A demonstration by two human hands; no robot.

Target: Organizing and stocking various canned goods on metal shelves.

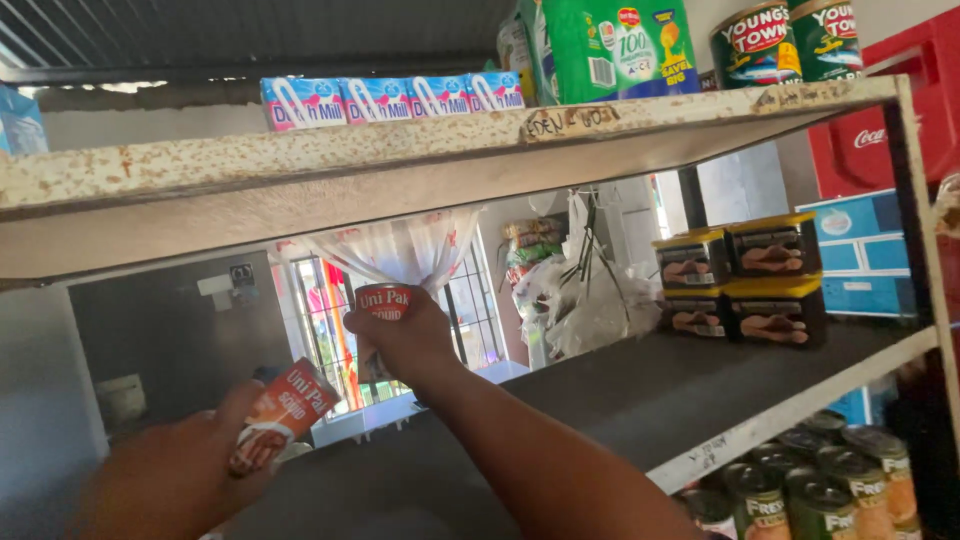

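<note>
The red can (384, 301), pinched by the curled fingers of the right hand (405, 340), is best set upright at the back of the dark middle shelf (640, 390), while the orange can (285, 412) is kept clasped in the left hand (170, 478).

Grey shelf (700, 385): stacked yellow-lidded tins (745, 275) at right rear.

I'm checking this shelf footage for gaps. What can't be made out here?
- Right hand: head view; its fingers wrap the red can, hiding the can's lower part.
- Left hand: cut off by the bottom edge; it covers the orange can base.
- Cans on the lower shelf: cropped at the bottom edge.
</note>
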